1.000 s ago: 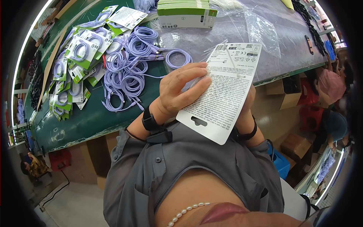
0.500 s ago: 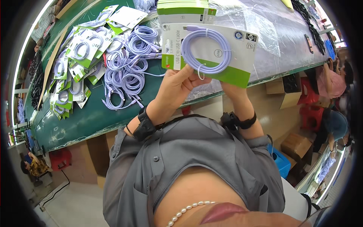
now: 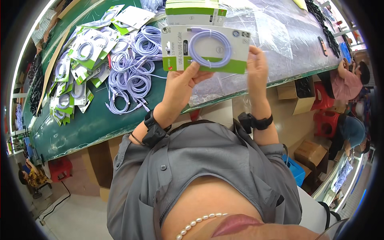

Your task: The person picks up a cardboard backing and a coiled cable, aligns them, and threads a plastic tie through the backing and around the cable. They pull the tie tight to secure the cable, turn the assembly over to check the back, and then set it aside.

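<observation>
Pinched at its lower edge by my left hand, a white and green backing card is held up above the table's front part. A lilac cable with a connector at its upper end lies coiled on the card's front. My left thumb is in front of the card and the fingers are partly hidden behind it. Beside the card's right edge is my right hand, its fingers bent toward that edge and smeared by motion. Whether they touch the card is unclear.
Loose lilac cable coils lie on the green table to the left. Farther left is a heap of carded cables. Behind my card stands a stack of cards. Clear plastic sheeting covers the right side. Co-workers sit beyond.
My right hand has moved from under the card's lower right to beside its right edge. The card has shifted slightly left and turned level, with my left hand still on it.
</observation>
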{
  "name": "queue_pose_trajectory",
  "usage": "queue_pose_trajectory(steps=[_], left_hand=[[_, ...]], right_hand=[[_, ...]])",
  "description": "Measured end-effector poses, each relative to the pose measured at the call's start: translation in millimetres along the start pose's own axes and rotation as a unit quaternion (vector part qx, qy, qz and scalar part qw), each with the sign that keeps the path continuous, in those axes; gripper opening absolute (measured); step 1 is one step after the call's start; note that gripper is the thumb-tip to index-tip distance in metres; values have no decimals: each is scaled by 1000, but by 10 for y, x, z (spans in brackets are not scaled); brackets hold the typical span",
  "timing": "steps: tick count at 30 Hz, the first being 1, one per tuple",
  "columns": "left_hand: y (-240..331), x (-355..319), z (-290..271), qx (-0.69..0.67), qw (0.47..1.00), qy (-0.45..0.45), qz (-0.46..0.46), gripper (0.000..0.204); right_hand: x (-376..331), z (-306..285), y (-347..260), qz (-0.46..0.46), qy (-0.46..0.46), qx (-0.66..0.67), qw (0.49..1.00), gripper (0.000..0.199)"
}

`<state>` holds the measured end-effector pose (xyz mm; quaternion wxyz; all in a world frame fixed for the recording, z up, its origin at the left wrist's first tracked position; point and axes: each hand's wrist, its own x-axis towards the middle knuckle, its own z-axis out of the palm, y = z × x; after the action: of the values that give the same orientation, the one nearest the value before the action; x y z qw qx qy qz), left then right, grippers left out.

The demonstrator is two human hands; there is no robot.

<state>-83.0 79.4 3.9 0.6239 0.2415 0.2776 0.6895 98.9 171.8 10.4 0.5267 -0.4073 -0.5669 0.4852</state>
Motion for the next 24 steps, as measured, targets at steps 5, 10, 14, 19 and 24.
queue_pose_trajectory(steps=[5,10,14,19,24], left_hand=[[-114,42,-19,55,998,21,36,27],[-191,21,-9,62,997,33,35,28],[-203,-12,-59,16,999,26,13,25],[-101,-127,-390,122,987,67,-84,16],[-80,-196,-374,661,678,33,320,22]], right_hand=[[-15,97,-231,-232,10,-228,945,33],[20,322,-242,-274,25,-345,897,44],[-28,350,-279,-277,-10,-322,905,39],[-5,325,-78,-231,9,-311,922,27],[12,250,398,-214,-7,-355,910,23]])
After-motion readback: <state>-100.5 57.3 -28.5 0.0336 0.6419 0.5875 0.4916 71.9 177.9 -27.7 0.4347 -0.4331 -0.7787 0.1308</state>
